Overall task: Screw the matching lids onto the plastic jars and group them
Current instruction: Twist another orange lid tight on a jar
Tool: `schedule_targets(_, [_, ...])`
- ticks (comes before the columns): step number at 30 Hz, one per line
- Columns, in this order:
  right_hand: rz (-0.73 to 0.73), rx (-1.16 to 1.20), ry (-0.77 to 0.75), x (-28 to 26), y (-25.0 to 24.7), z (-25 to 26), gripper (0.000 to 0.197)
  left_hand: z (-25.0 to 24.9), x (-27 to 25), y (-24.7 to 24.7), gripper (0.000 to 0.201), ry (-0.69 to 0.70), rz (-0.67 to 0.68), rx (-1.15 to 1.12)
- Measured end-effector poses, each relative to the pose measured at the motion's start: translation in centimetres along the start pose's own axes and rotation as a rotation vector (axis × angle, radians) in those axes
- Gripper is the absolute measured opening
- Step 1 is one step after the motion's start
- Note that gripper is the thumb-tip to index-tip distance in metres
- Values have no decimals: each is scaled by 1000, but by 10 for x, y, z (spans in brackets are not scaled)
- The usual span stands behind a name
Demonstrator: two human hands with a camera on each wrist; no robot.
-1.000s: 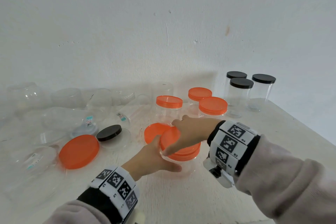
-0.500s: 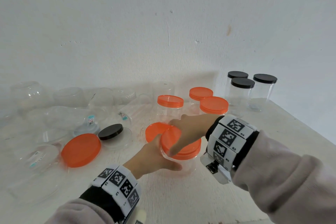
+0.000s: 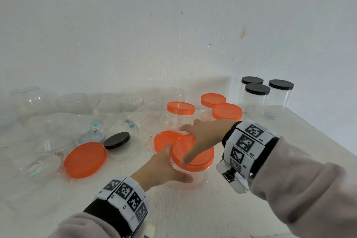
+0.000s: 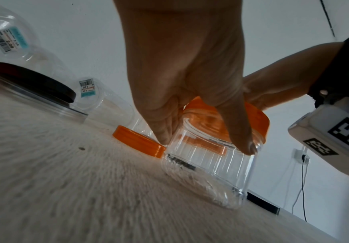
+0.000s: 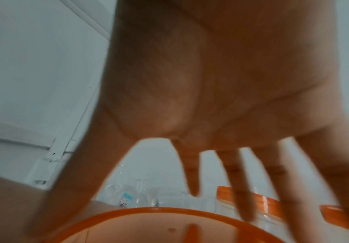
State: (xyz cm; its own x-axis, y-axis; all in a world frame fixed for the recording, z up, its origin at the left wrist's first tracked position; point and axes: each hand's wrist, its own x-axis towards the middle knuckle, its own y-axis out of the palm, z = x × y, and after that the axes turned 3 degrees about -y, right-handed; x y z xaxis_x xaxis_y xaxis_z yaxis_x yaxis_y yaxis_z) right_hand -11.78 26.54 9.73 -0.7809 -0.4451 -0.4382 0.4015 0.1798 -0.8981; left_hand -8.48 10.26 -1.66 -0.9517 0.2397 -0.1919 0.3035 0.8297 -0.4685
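Note:
A clear plastic jar (image 3: 193, 177) stands on the white table (image 3: 222, 208) with an orange lid (image 3: 199, 155) on its mouth. My left hand (image 3: 164, 168) grips the jar's side from the left, thumb in front (image 4: 240, 131), fingers behind. My right hand (image 3: 202, 137) lies over the lid from the right. Its fingers (image 5: 242, 189) are spread and straight, and its thumb touches the lid's near rim. The same jar (image 4: 208, 172) and lid (image 4: 258, 121) show in the left wrist view. The lid (image 5: 148, 226) fills the bottom of the right wrist view.
Three orange-lidded jars (image 3: 180, 110) stand behind the hands and three black-lidded jars (image 3: 257, 92) at the back right. A small orange lid (image 3: 163, 140), a large orange lid (image 3: 85, 159) and a black lid (image 3: 116, 140) lie left. Several lidless clear jars (image 3: 73, 125) crowd the left.
My right hand has turned a little over the lid and its fingers have stretched out. The left hand and the jar stay where they were.

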Motion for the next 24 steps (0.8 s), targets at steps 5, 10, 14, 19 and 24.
schedule_targets(5, [16,66,-94,0,0,3,85,1,2,0,121,-12,-9,25])
schedule_targets(10, [-59,17,25,3,7,7,98,2,2,-1,97,-22,-17,39])
schedule_targets(14, [-12,-10,0,4,4,6,103,3,3,-1,106,-17,-2,27])
schedule_targets(19, [-2,45,-94,4,2,8,85,2,3,0,116,-14,-8,37])
schedule_targets(24, [-53,8,5,9,11,11,97,-1,1,-2,112,-10,-15,52])
